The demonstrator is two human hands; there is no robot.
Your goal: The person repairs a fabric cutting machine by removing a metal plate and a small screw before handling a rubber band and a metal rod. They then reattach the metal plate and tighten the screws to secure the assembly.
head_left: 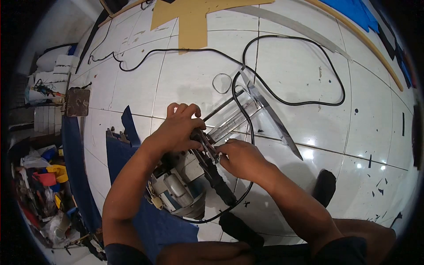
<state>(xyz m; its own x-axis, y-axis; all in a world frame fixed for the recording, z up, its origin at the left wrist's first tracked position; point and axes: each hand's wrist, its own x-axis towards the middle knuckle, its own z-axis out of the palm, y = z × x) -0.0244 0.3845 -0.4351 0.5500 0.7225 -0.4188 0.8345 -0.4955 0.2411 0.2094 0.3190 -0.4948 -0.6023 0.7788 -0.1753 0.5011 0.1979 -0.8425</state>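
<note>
An electric fabric cutting machine [181,190] lies on its side on the floor, its rounded motor toward me. Its black handle [221,187] points toward my feet, and a metal upright with a flat base plate [276,121] extends away to the upper right. My left hand [174,130] has thumb and index finger closed around a dark part at the machine's middle, its other fingers curled above. From the other side, my right hand [243,159] presses bent fingers against the metal part beside it. What lies between the fingertips is partly hidden.
A black power cable [300,104] loops over the white tiles. Near the base plate lies a thin ring [221,83]. Brown cardboard [192,26] and a long grey strip [291,24] are farther off. Dark blue cloth [154,229] lies under the motor; a cluttered shelf [44,176] stands left.
</note>
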